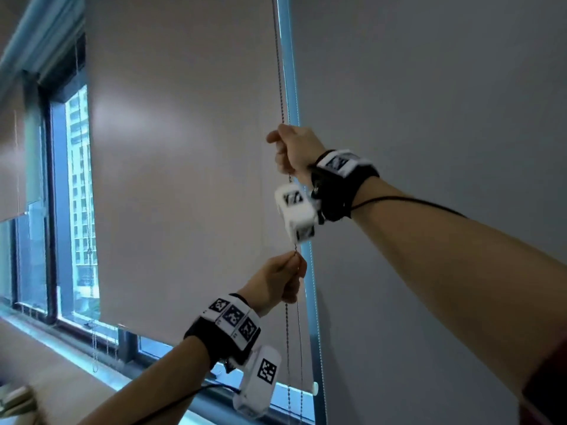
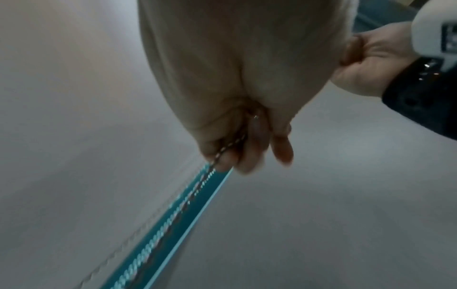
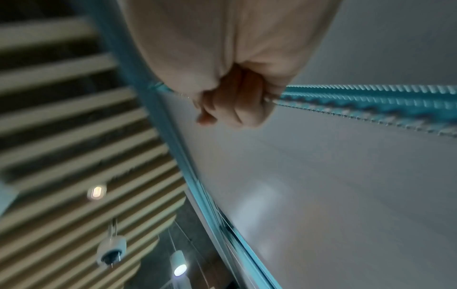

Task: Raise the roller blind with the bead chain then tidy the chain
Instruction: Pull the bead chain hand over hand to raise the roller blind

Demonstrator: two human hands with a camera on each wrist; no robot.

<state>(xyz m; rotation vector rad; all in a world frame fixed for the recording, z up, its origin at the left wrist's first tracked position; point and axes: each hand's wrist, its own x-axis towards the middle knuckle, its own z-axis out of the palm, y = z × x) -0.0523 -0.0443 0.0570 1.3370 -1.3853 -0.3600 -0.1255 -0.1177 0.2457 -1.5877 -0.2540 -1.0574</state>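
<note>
From the head camera, the bead chain (image 1: 279, 84) hangs in the gap between two lowered blinds, the left blind (image 1: 184, 148) ending just above the window sill (image 1: 76, 342). The right hand (image 1: 294, 150) is fisted round the chain higher up; the left hand (image 1: 280, 279) pinches it lower down.

The left wrist camera shows fingers (image 2: 254, 136) curled on the chain (image 2: 173, 221).

The right wrist camera shows a closed fist (image 3: 232, 97) gripping the chain (image 3: 358, 115), with a slatted ceiling (image 3: 69, 125) beyond.

Beige roller blind (image 1: 184, 148), silver bead chain (image 1: 279, 87), black-and-white patterned wristbands (image 1: 233, 320)
</note>
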